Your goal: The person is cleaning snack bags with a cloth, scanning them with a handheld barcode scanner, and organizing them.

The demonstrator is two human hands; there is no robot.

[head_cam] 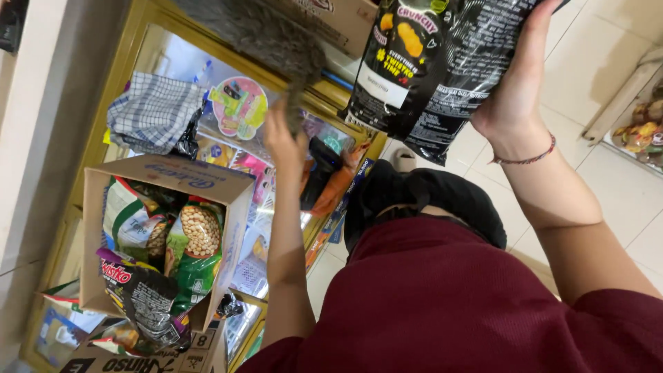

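The right hand presses flat against the side of a large black snack bag, fingers spread up its right edge; the fingertips run out of the picture at the top, and so does the bag's upper end. The bag hangs tilted at upper right, above the tiled floor.

The left hand reaches up at the centre and is closed around the lower end of a grey, fuzzy duster. The duster blurs toward the top edge, and its far end is cut off there.

Below the left hand lies a glass-topped chest freezer with a yellow frame; wrappers inside show only as coloured patches through the lid. A checked cloth lies on the glass at far left. Nearer, an open cardboard box holds green and dark snack packets, some half hidden by one another. A second box at the bottom edge is mostly cut off. A dark red shirt fills the near right.
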